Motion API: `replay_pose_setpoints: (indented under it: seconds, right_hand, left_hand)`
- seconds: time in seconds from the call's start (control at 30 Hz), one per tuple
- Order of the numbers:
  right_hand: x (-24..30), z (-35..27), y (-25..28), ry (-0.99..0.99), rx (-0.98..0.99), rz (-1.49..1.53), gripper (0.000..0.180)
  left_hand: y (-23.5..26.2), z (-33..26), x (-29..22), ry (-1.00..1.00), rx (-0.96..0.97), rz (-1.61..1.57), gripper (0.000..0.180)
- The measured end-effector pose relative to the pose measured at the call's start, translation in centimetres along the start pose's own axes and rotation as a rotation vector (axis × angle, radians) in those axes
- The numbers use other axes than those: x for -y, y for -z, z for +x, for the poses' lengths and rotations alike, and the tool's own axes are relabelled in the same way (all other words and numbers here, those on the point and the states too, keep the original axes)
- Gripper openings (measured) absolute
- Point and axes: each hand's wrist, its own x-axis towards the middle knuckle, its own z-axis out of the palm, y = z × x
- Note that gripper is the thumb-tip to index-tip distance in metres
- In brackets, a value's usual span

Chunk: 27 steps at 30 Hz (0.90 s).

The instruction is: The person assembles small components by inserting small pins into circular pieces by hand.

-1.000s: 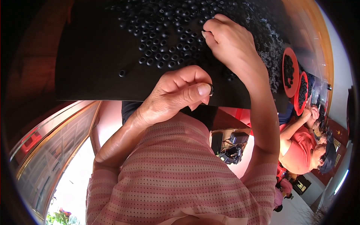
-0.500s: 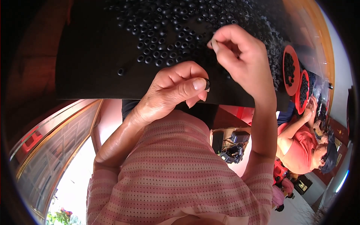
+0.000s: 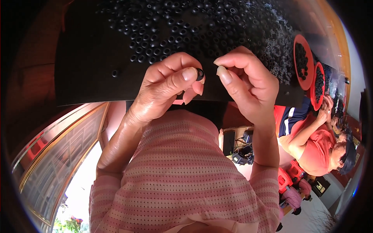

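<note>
Between the thumb and forefinger of my left hand (image 3: 167, 85) is a small black ring-shaped piece (image 3: 200, 74), held over the table's near edge. Just to its right, my right hand (image 3: 248, 85) has thumb and forefinger tips brought together in a pinch. Whatever sits between those tips, if anything, is too small to make out. The two hands are a short gap apart. Beyond them many similar black ring pieces (image 3: 156, 51) lie spread on the dark tabletop (image 3: 85, 77). A single black ring (image 3: 115, 73) lies apart to the left.
A heap of small grey spiky parts (image 3: 281, 64) lies right of the rings. Two red bowls (image 3: 298, 40) of dark pieces stand at the table's right side. Beyond them sits another person (image 3: 314, 151) in a red top. A box with black devices (image 3: 243, 149) is below the table edge.
My right hand has come down from the pile toward the left hand. My left hand, still holding the black ring, has shifted slightly left and up.
</note>
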Motion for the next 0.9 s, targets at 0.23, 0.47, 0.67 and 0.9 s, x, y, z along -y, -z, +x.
replay_pose_setpoints:
  seconds: [0.23, 0.47, 0.67, 0.9]
  right_hand:
    - [-0.06, -0.47, -0.64, -0.076, -0.02, 0.15, 0.007]
    - [0.03, -0.33, -0.18, 0.07, 0.03, 0.019, 0.013]
    - [0.0, -0.83, -0.33, -0.008, 0.022, 0.19, 0.014]
    - [0.43, -0.64, -0.82, -0.037, 0.073, 0.411, 0.011]
  left_hand:
    - [0.02, 0.06, 0.18, -0.005, -0.002, 0.018, 0.024]
    - [-0.25, 0.05, 0.0, -0.012, 0.015, 0.043, 0.028]
    - [-0.25, -0.03, -0.11, 0.011, 0.011, 0.026, 0.025]
    - [-0.01, -0.26, -0.12, 0.036, 0.05, 0.047, 0.025]
